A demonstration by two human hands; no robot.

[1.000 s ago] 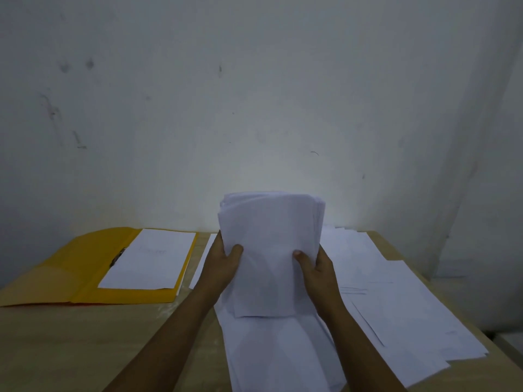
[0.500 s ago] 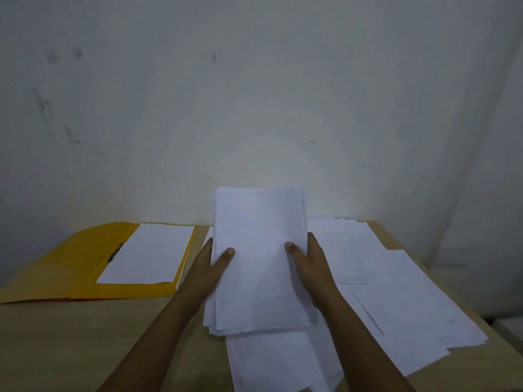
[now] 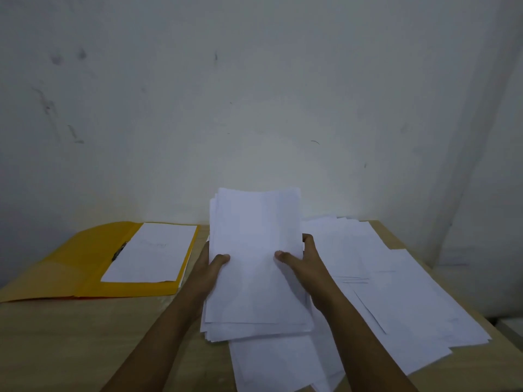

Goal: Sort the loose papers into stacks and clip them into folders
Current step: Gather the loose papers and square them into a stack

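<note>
A thick stack of white papers (image 3: 256, 250) stands tilted in front of me, its lower edge near the table. My left hand (image 3: 210, 267) grips its left side, thumb on the front. My right hand (image 3: 301, 263) grips its right side the same way. Loose white sheets (image 3: 396, 295) lie spread over the table to the right and under the stack. An open yellow folder (image 3: 82, 258) lies at the left with a dark clip (image 3: 119, 251) at its fold and a white sheet (image 3: 152, 253) on its right half.
The wooden table (image 3: 70, 343) butts against a pale wall (image 3: 254, 94) at the back. Its right edge runs just beyond the loose sheets.
The stack was curled and held higher a second ago; now it is flattened, its sheets squared, and lowered toward the table. Both hands keep their hold on its sides.
</note>
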